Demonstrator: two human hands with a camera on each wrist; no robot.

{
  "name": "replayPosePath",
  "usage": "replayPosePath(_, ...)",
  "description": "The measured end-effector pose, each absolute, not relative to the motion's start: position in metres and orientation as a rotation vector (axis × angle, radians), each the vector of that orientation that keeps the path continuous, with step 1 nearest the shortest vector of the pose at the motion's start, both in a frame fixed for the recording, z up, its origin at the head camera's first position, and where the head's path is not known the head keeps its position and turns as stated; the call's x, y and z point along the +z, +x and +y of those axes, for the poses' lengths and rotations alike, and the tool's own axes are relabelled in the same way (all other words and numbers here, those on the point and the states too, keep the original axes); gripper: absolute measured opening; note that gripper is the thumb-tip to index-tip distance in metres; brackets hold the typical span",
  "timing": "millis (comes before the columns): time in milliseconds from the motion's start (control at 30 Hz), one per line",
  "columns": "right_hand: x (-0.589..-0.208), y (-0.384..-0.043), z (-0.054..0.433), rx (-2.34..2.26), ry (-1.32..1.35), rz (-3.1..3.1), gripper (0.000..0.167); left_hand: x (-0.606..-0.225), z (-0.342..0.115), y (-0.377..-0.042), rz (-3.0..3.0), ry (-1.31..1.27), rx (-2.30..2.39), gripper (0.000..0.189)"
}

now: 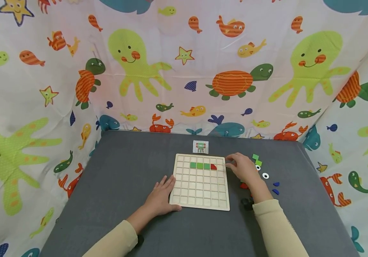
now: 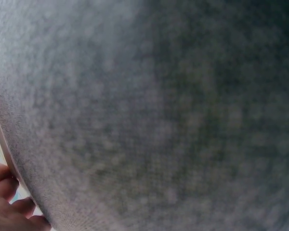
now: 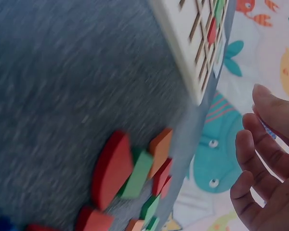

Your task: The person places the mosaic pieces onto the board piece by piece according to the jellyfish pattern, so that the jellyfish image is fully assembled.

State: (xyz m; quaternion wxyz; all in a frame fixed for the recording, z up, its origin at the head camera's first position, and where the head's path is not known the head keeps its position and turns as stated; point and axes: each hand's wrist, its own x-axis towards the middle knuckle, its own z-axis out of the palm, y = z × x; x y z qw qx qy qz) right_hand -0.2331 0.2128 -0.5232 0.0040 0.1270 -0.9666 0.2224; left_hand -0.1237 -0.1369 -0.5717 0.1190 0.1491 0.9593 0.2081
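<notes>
A pale wooden grid board (image 1: 200, 200) lies on the grey table. In one of its upper rows sit three green squares (image 1: 200, 165) and a red quarter-round piece (image 1: 214, 166). My left hand (image 1: 162, 196) rests at the board's left side, fingers spread along the edge and thumb by the lower left corner. Its fingertips (image 2: 24, 206) show at the board's edge in the left wrist view. My right hand (image 1: 242, 167) hovers beside the upper right corner, fingers loosely bent. In the right wrist view its thumb and forefinger (image 3: 250, 122) stand apart, with no piece visible between them.
Behind the board lies a small picture card (image 1: 200, 147). Right of my right hand are green squares (image 1: 258, 162), white rings (image 1: 265, 175) and blue half-rounds (image 1: 276, 184). Red pieces (image 1: 244, 185) and black pieces (image 1: 246, 203) lie near the right forearm. A patterned curtain (image 1: 177, 35) surrounds the table.
</notes>
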Motion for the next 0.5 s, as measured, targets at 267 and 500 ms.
replayPosePath(267, -0.535, -0.23, 0.245, 0.678, 0.298, -3.067, 0.032, -0.571, -0.137, -0.123, 2.794, 0.453, 0.616, 0.115)
replayPosePath(500, -0.541, -0.232, 0.267, 0.686, 0.179, -3.145, 0.036, -0.571, -0.137, -0.124, 2.793, 0.441, 0.611, 0.115)
